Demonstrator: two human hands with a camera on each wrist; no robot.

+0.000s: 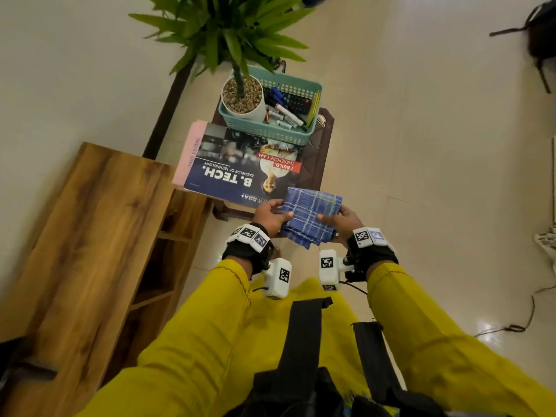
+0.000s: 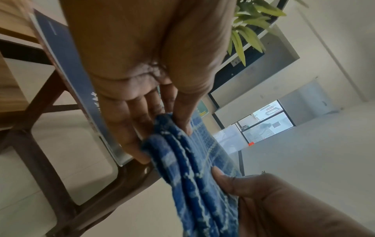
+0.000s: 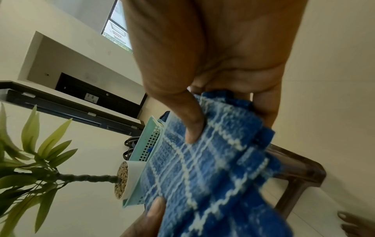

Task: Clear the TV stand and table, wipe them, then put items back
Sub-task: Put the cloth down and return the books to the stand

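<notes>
A folded blue checked cloth (image 1: 311, 216) is held between both hands just above the near edge of a small dark wooden table (image 1: 320, 158). My left hand (image 1: 272, 216) pinches its left edge, thumb on top. My right hand (image 1: 338, 219) grips its right side, thumb (image 3: 193, 123) pressed on the cloth (image 3: 202, 168). In the left wrist view the cloth (image 2: 188, 168) hangs in thick folds between the left fingers (image 2: 129, 128) and the other thumb. On the table lie a blue magazine (image 1: 237, 167) over a pink book (image 1: 189, 152), and a teal basket (image 1: 270, 127).
The basket holds a white potted plant (image 1: 240, 97), markers and a remote (image 1: 293, 100). A bare wooden TV stand (image 1: 90, 224) runs along the left with open shelves. Tiled floor lies to the right, with a cable (image 1: 511, 326) and a dark bag (image 1: 541, 34).
</notes>
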